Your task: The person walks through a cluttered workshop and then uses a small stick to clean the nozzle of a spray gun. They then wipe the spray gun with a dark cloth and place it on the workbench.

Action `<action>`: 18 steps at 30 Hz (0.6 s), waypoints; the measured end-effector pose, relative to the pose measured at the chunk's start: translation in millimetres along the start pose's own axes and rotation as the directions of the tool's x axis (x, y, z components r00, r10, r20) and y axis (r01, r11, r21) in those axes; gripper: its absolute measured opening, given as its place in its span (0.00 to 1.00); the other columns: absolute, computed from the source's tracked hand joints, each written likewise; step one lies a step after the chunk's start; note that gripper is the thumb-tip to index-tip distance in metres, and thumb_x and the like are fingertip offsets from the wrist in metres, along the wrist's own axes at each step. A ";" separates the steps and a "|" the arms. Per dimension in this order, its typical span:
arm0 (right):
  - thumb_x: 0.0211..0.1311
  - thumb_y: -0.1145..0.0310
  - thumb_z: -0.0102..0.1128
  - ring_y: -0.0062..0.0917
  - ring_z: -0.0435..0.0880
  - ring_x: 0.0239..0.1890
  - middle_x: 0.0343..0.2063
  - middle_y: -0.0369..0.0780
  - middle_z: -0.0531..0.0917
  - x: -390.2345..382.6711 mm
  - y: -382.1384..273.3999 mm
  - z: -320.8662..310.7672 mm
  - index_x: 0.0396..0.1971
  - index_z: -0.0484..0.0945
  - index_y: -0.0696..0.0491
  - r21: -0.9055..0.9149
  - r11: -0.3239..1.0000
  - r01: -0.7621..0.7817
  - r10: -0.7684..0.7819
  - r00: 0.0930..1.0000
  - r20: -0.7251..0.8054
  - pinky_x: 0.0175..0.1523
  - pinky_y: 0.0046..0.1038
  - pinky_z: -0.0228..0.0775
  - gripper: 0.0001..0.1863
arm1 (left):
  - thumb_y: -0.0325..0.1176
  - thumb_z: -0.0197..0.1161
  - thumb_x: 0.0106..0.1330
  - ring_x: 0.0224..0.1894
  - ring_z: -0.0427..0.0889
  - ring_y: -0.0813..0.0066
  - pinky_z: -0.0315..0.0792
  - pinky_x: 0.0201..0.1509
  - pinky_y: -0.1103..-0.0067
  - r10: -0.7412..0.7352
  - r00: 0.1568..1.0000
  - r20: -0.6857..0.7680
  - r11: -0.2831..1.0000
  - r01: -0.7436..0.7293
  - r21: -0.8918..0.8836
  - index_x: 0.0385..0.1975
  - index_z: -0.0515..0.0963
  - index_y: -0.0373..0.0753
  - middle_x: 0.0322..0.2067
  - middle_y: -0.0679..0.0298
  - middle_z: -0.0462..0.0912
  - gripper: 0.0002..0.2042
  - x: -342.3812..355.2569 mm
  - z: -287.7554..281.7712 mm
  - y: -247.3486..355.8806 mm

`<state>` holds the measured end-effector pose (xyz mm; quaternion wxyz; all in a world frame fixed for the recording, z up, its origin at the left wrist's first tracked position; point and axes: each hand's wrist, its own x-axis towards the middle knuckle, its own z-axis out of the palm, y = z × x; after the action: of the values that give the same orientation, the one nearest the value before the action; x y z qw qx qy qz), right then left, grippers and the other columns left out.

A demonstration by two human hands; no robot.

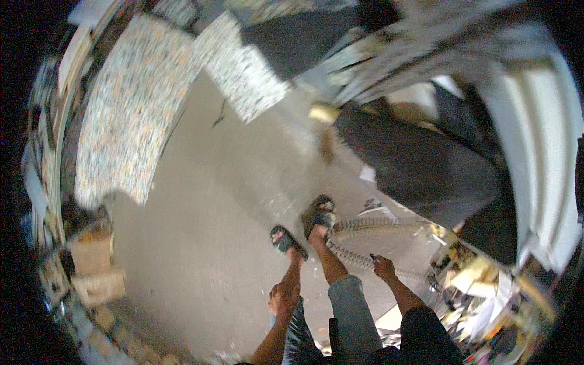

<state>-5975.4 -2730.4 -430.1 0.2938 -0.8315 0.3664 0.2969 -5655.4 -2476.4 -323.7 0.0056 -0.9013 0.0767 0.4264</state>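
Note:
My right hand (384,267) is closed around a small dark object (373,257), whose tip sticks out past the fingers; its kind is too small to make out. My left hand (284,299) hangs low in front of my leg, with its fingers bent and blurred, so I cannot see whether it holds anything. Below both hands lies a grey-brown floor (201,225). Nearest to my right hand, two curved rows of dark tread-like marks (377,226) run across the floor.
Speckled multicoloured sheets (131,103) lie at the far left, with another speckled piece (246,76) beyond. A large dark surface (420,164) fills the right, beside a pale curved form (541,140). Boxes (97,286) stand at left; mixed scraps (480,286) heap up lower right.

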 end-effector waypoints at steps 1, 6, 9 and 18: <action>0.52 0.66 0.54 0.43 0.79 0.29 0.28 0.46 0.80 -28.6 3.8 2.3 0.34 0.76 0.56 -0.011 0.996 -0.090 0.090 0.996 0.011 0.35 0.44 0.72 0.12 | 0.53 0.66 0.48 0.40 0.79 0.55 0.73 0.42 0.61 0.041 0.998 -0.046 0.994 -0.045 -0.097 0.40 0.76 0.42 0.37 0.57 0.80 0.25 1.2 4.4 -6.3; 0.47 0.65 0.54 0.38 0.80 0.30 0.25 0.43 0.80 -139.6 1.4 15.6 0.27 0.78 0.52 0.194 0.851 -0.488 0.518 0.839 -0.164 0.35 0.38 0.73 0.09 | 0.47 0.67 0.52 0.40 0.79 0.53 0.73 0.45 0.63 0.123 0.981 -0.148 0.872 -0.178 -0.456 0.48 0.72 0.31 0.38 0.47 0.79 0.29 16.9 23.4 -39.3; 0.47 0.64 0.55 0.38 0.82 0.33 0.27 0.44 0.81 -210.9 -29.1 -3.9 0.27 0.79 0.52 -0.029 0.901 -0.432 0.418 0.886 -0.200 0.37 0.38 0.74 0.09 | 0.43 0.66 0.56 0.41 0.79 0.54 0.73 0.45 0.65 0.456 0.814 -0.361 0.780 -0.561 -0.278 0.46 0.73 0.30 0.40 0.45 0.79 0.24 24.6 -5.8 -64.9; 0.54 0.62 0.53 0.41 0.84 0.39 0.32 0.50 0.82 -352.4 -143.1 37.5 0.33 0.79 0.57 0.400 0.508 -0.762 0.833 0.553 -0.005 0.40 0.43 0.76 0.14 | 0.40 0.66 0.57 0.34 0.81 0.60 0.74 0.37 0.67 0.464 0.857 -0.223 0.828 -0.509 -0.236 0.39 0.77 0.32 0.32 0.52 0.82 0.18 62.7 -172.4 -135.0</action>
<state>-6069.3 -2470.7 -165.8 0.2288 -0.5248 0.7827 0.2442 -5464.6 -2364.4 -269.7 -0.2401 -0.8732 0.2420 0.3482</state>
